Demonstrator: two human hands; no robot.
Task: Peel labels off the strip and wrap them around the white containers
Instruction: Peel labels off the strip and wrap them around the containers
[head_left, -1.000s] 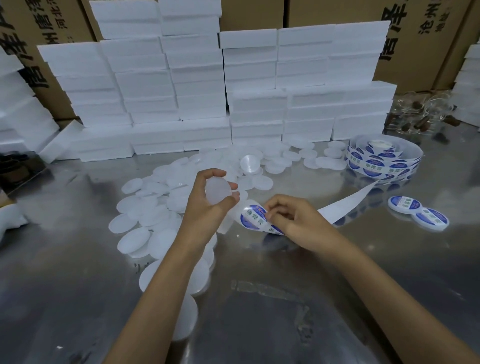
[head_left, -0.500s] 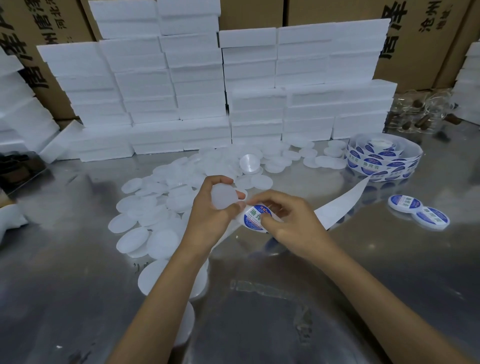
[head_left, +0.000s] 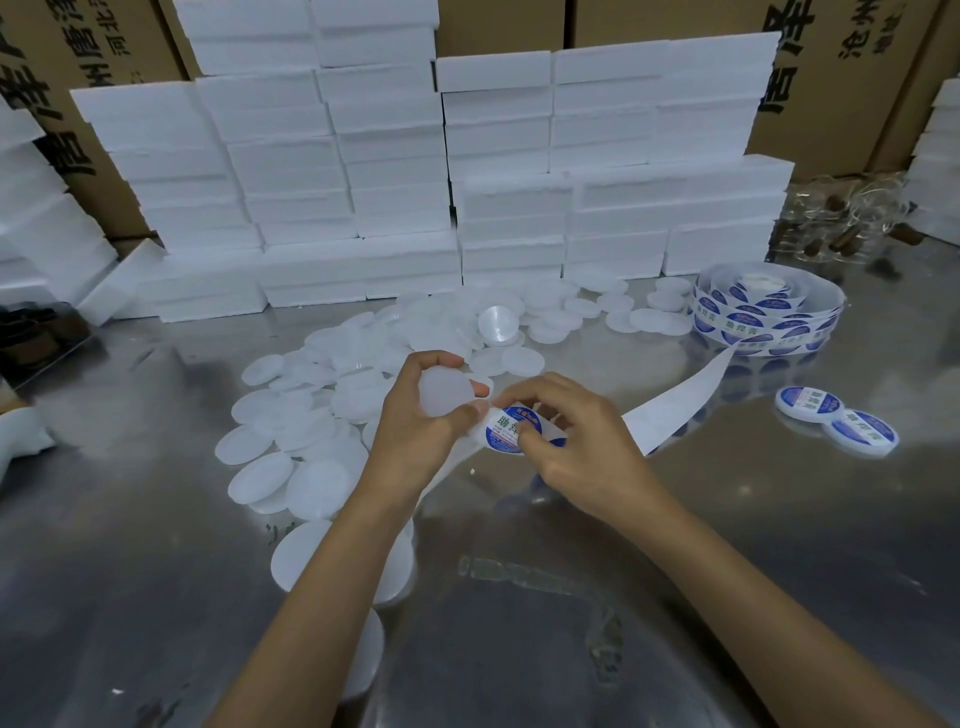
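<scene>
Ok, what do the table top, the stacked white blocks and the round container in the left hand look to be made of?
Table top: likely stainless steel, with a brushed sheen and blurred reflections. White blocks: probably foam such as polystyrene, matte with rough, crumbly edges. Container gripped by the left hand: seemingly translucent, frosted white plastic with a smooth, soft glow.

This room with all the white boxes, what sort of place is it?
Probably a small packing workshop or warehouse: cardboard cartons line the back, white foam boxes are stacked on a metal table, and a label roll lies ready.
</scene>
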